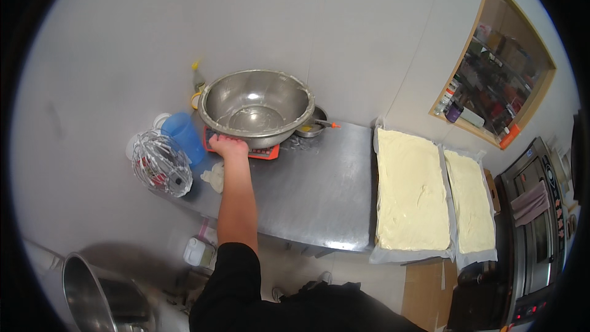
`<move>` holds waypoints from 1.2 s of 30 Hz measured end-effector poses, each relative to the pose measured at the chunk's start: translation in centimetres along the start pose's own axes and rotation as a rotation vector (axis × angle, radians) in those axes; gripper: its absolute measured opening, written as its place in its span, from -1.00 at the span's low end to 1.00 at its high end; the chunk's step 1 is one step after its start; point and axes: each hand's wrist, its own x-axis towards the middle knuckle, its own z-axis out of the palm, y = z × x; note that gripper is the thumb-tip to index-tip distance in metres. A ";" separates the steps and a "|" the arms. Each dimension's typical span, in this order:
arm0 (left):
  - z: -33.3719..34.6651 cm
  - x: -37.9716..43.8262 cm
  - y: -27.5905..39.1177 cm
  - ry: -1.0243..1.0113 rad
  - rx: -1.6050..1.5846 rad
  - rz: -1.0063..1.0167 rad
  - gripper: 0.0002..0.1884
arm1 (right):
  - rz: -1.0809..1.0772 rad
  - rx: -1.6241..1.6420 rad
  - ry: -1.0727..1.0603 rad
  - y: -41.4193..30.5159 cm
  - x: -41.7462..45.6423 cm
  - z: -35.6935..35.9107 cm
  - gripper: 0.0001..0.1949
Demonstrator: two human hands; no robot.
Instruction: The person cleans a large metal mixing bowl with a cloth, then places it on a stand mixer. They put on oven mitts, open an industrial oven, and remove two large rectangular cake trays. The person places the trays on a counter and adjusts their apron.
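My left hand (230, 145) is at the near side of a wide stainless steel mixing bowl (256, 118), gripping it under the rim. Its fingers are partly hidden by the bowl. Pale smears coat the bowl's rim and inside wall, and a little residue lies on its bottom. Beneath it shows an orange-red digital kitchen scale (266, 152); whether the bowl rests fully on it I cannot tell. Close to my wrist lies a crumpled whitish cloth or wrap (214, 177). My right hand is out of view.
Left of the bowl are a blue plastic jug (183, 136) and a cream-covered wire whisk head (161, 164). A smaller metal bowl (318, 124) with an orange-tipped tool stands behind. Two paper-lined trays of pale batter (412, 194) lie right, near an oven (530, 217). A large steel mixing bowl (87, 290) stands lower left.
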 end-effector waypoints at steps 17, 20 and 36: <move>-2.1 3.8 -0.8 -0.082 -0.021 0.091 -0.62 | 0.099 0.219 -0.040 0.7 0.6 -0.9 -0.69; -1.1 3.3 -0.5 -0.053 0.034 0.111 -0.61 | 0.140 0.323 -0.100 2.0 0.8 0.7 -0.68; -9.2 3.8 0.9 -0.243 0.385 -0.256 -0.55 | 0.133 0.548 0.552 2.6 0.8 4.1 -0.50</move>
